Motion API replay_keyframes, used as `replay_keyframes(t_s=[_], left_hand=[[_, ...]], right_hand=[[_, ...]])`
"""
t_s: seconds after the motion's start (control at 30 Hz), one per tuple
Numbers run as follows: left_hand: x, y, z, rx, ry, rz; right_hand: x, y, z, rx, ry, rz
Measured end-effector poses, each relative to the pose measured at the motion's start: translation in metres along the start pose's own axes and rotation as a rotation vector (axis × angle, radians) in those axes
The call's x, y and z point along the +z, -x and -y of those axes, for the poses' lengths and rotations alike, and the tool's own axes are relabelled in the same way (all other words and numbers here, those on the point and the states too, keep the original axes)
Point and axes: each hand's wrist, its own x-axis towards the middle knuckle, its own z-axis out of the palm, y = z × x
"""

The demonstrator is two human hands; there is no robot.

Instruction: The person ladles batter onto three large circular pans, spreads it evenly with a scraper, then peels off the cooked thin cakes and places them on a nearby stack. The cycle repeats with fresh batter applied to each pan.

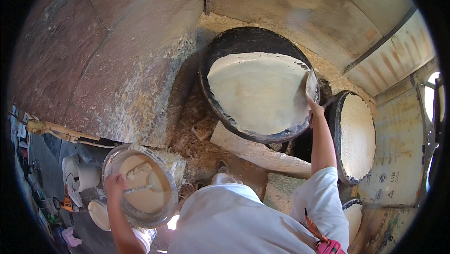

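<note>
A metal basin (168,169) at the lower left holds cream-coloured liquid (147,201). My left hand (116,183) is over its left side, closed around the handle of a ladle (139,189) whose round bowl lies in the liquid. Ahead of me stands a large black round pan (253,39), with a wide cream-coloured layer (256,92) across it. My right hand (315,111) is at the pan's right rim, gripping a pale flat piece (311,84) that stands against the inner edge. Whether this is a scraper or a lifted edge of the layer is unclear.
Another black round pan (335,138) with a pale surface (357,138) stands at right, and part of a third round vessel (353,215) shows below. A stone slab (256,152) lies before the large pan. White buckets (86,176) stand left of the basin. Walls rise behind.
</note>
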Motion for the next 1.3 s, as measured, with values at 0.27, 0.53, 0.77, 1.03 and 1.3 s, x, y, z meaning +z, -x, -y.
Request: replay_keyframes(t_s=[0.27, 0.53, 0.77, 1.03, 1.3], left_hand=[[0.010, -0.006, -0.022, 0.032, 0.002, 0.062], [0.022, -0.002, -0.029, 0.009, -0.015, 0.050], [0.013, -0.002, -0.001, -0.040, 0.107, 0.037], [0.003, 0.011, -0.007, -0.106, 0.055, -0.035], [0.012, 0.000, -0.014, 0.012, 0.056, 0.018]], right_hand=[[0.125, 0.125, 0.052, -0.463, 0.187, 0.444], [0.145, 0.174, 0.055, -1.030, 0.998, 0.275], [0.063, 0.027, 0.050, -0.570, 0.921, -0.144], [0.039, -0.008, 0.038, -0.043, -0.199, 0.202], [0.161, 0.127, 0.078, -0.639, 0.494, 0.451]])
